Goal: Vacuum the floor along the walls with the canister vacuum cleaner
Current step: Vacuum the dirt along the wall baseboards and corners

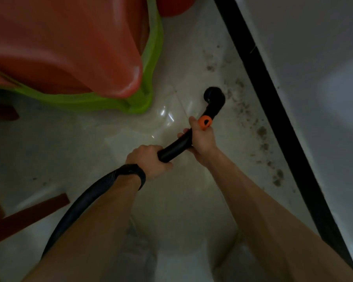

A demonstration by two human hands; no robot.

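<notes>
- The left hand (149, 161) has its grip clamped round the black wand (175, 146) at the near end. The right hand (203, 137) has its grip wrapped round the same wand further forward, just behind the orange collar (205, 122).
- The nozzle (214, 96) sits down on the pale tiled floor (110, 139), near the black skirting board (273, 102) at the foot of the white wall (314, 78), but apart from it. The canister itself is out of view.
- The ribbed hose (86, 202) loops back over the left forearm and runs off to the lower left.
- A band of grey dust clumps (261, 132) lies between the nozzle and the skirting, and runs along it both ahead of the nozzle and back toward the person. The step in hand looks like clearing this strip.
- To do it well, I would steer with the forward hand and hold the nozzle mouth flat on the tile, so suction is not lost.
- Work the nozzle right into the angle where floor meets skirting, in slow overlapping strokes along the wall, since the clumps look loose enough to scatter.
- Watch the stacked red chairs (69, 47) and the green one (153, 58) just to the left, and the brown wooden strip (29, 214) near the hose. Either could snag it.
</notes>
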